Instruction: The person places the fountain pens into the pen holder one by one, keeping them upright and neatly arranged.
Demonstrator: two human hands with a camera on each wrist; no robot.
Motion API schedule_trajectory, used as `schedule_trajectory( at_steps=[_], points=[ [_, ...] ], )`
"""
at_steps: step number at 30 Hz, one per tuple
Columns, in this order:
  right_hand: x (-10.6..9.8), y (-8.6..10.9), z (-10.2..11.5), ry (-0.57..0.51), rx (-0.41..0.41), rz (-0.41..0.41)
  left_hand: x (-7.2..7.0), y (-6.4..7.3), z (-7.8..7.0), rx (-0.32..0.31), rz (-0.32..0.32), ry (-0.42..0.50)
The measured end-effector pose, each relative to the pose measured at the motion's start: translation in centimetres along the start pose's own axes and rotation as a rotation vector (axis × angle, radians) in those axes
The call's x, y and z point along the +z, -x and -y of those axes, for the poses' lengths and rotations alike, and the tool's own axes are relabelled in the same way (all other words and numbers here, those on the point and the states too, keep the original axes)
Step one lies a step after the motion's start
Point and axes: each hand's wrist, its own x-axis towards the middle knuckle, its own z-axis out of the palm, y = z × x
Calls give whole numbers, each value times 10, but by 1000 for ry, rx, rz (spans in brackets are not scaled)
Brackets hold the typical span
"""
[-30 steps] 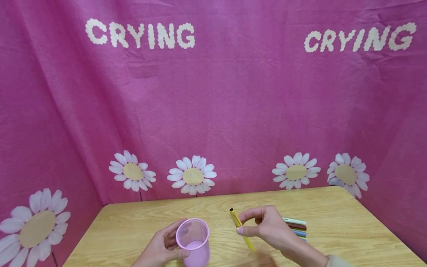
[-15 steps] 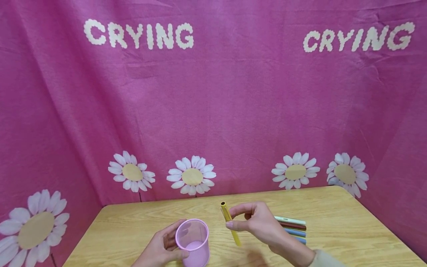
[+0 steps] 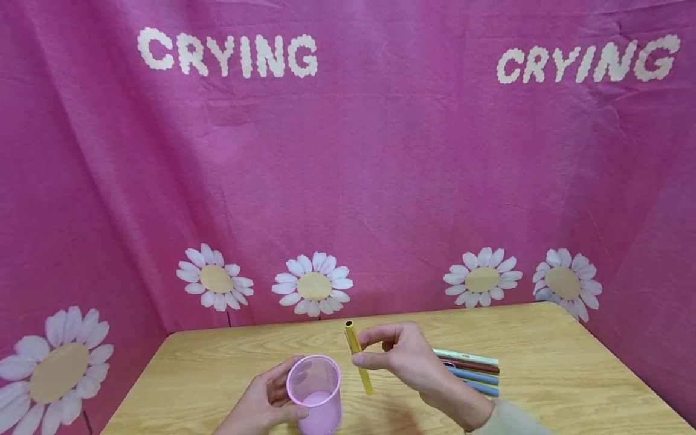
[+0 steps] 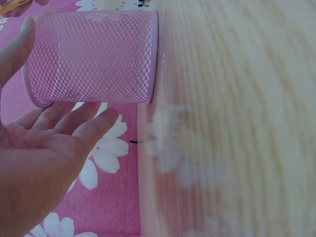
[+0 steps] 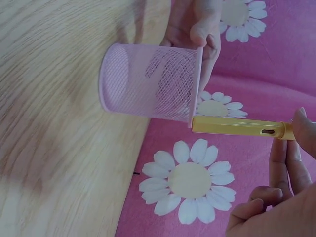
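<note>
One mesh cup, wood-grain table, daisy-print drape

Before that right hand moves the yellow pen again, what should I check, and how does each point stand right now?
1. Yellow pen held: ok, pinched by the right hand.
2. Pink mesh cup upright on the table: ok.
3. Cup supported: ok, the left hand holds it, thumb at the rim; how firmly, cannot tell.
4. Cup free of other pens: ok, its bare bottom shows.
5. Pen over the cup's opening: not ok; the head view shows it off to the cup's right.
6. Pen's cap pushed fully on: cannot tell, fingers cover part.
</note>
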Motion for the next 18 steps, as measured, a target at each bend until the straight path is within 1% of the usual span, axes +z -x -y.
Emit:
schedule_trajectory(
  at_steps=[5,13,18],
  points=[
    [7,-3,4,-14,-6,1,1,-1,0,-36,-10,22],
    [17,-10,12,-45,-32,4,1,-1,-1,-44,-8,31],
    [23,-16,14,-55,-31,3,1,-2,-2,-70,-19,38]
  ],
)
